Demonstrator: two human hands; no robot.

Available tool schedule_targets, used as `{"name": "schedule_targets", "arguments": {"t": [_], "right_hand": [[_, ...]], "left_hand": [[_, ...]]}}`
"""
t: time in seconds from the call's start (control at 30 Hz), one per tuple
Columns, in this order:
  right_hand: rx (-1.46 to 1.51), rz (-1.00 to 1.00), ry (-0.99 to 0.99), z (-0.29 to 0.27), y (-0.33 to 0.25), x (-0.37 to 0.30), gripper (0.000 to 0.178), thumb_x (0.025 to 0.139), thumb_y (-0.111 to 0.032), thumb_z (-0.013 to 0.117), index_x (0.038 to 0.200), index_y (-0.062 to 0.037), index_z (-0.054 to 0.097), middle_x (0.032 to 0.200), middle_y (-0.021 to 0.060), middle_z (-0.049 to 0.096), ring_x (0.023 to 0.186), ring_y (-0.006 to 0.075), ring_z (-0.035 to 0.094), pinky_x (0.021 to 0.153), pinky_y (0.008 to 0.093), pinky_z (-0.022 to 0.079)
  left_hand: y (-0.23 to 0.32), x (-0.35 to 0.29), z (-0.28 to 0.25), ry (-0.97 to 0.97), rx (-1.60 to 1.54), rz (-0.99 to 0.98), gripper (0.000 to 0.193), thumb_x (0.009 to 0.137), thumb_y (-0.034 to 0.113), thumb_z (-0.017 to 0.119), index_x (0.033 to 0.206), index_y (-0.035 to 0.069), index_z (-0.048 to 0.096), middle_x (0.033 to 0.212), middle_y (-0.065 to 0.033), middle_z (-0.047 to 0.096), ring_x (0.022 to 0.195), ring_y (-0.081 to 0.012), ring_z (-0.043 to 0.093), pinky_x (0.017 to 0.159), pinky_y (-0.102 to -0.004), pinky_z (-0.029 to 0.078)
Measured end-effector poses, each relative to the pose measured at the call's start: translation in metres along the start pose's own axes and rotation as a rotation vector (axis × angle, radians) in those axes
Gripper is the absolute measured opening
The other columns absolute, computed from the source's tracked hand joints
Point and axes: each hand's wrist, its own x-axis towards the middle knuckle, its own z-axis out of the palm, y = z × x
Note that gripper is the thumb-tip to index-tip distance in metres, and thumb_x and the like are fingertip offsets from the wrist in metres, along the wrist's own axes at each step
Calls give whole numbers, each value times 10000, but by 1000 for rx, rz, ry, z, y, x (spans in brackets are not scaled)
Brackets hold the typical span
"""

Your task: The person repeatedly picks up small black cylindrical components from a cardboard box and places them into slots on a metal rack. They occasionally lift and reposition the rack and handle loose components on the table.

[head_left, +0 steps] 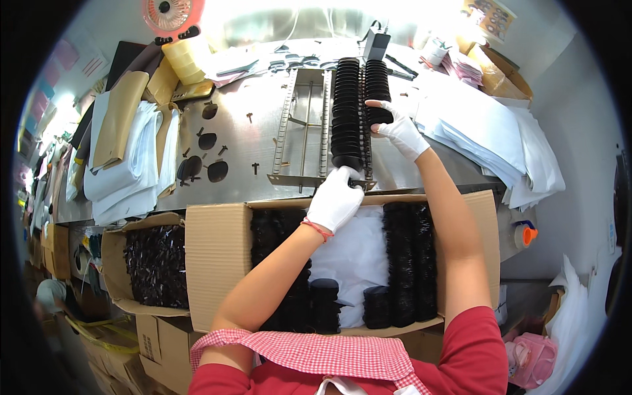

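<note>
two dark lens rows, one at right grip, one beyond left grip, both holds unclear

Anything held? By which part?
Right grip: around the near end of the right lens row. Left grip: at the near end of the left lens row. Neither hold can be confirmed.

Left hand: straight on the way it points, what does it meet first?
Likely the near end of the left lens row, right at the left hand's fingertips; depth doesn't show whether they already touch.
</note>
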Motion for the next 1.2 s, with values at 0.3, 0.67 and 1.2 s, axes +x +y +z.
{"name": "schedule_targets", "arguments": {"t": [0.3, 0.67, 1.2], "right_hand": [[-667, -508, 328, 51, 11, -18, 474, 892, 59, 580, 1353, -44, 544, 1254, 174, 660, 1097, 324, 665, 950, 371, 521], [-446, -506, 242, 59, -50, -75, 336, 903, -129, 613, 1213, -8, 659, 1162, 178, 696, 1009, 311, 688, 914, 363, 532], [92, 5, -30, -23, 11, 67, 597, 843, 19, 687, 1411, -52, 516, 1199, 75, 618, 1093, 169, 593, 1025, 315, 458]], "left_hand": [[-14, 2, -2, 49, -69, 4, 253, 809, 131, 581, 1031, 27, 642, 1082, -215, 650, 1004, -381, 632, 908, -414, 500], [35, -21, -18, -65, -1312, -396, 389, 1009, 359, 593, 1313, 131, 513, 1244, -41, 580, 1099, -154, 594, 892, -360, 555], [1, -5, -5, 79, -323, -94, 288, 805, 18, 584, 1090, 25, 626, 1008, -106, 676, 920, -171, 638, 831, -285, 518]]}}
